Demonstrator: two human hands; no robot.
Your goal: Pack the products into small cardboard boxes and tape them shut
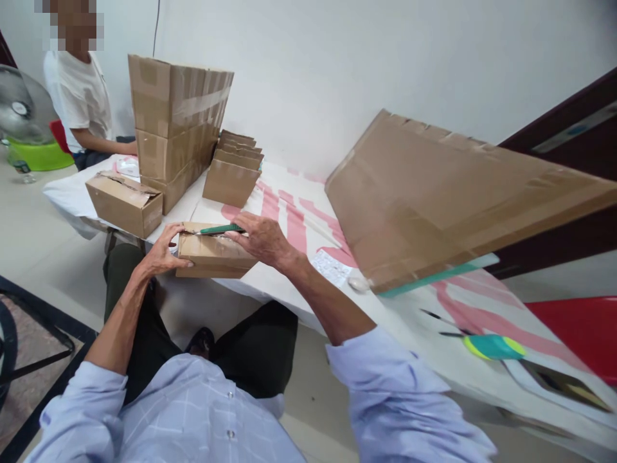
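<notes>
Shirt (202,411), carton (216,267), green tool (216,229) — printed sheet (331,266), illegible

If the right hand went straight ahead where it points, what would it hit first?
Probably the left hand, at the other end of the box. The green tool in the right hand points that way too, though depth is unclear.

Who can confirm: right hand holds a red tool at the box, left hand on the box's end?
Colour's wrong: the head view shows a green tool. The right hand does hold it at the box, with the left hand on the box's end.
</notes>
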